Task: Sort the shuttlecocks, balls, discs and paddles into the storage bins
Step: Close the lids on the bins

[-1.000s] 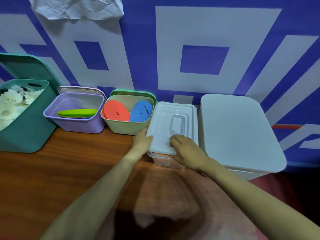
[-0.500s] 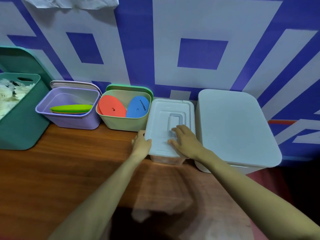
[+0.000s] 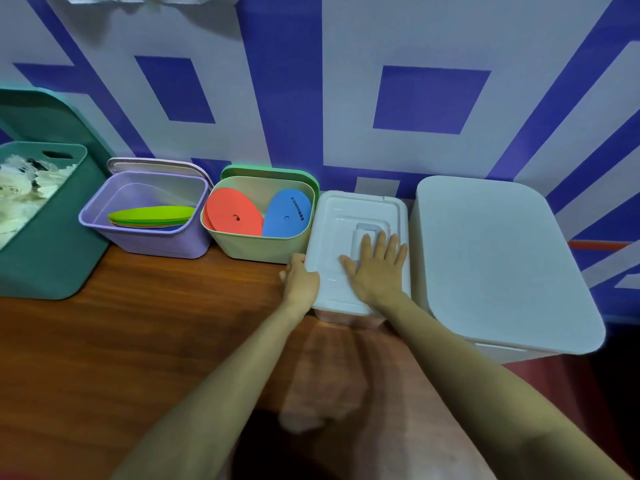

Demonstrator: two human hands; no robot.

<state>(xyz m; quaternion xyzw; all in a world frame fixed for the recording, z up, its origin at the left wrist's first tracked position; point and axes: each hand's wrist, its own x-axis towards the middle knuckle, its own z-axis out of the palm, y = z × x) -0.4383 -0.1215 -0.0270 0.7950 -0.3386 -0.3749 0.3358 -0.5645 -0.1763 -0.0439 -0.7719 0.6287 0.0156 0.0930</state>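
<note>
A small clear bin with a white lid [image 3: 343, 216] stands against the wall between two other bins. My right hand [image 3: 375, 268] lies flat on that lid with straight fingers, just below its recessed handle. My left hand [image 3: 300, 279] holds the lid's left edge, fingers curled round it. A light green bin [image 3: 258, 247] holds a red paddle [image 3: 234, 211] and a blue paddle [image 3: 285, 213]. The purple bin [image 3: 149, 242] holds green discs [image 3: 152, 214]. White shuttlecocks [image 3: 24, 195] fill the teal bin [image 3: 52, 258] at far left.
A large white bin with its lid on [image 3: 498, 258] stands to the right of the small bin, touching it. The bins line a blue and white wall. The wooden table [image 3: 121, 341] stretches in front of them.
The small bin has slid back toward the wall, into line with the others. My right hand has moved up the lid and flattened out. The lid now sits level on the bin.
</note>
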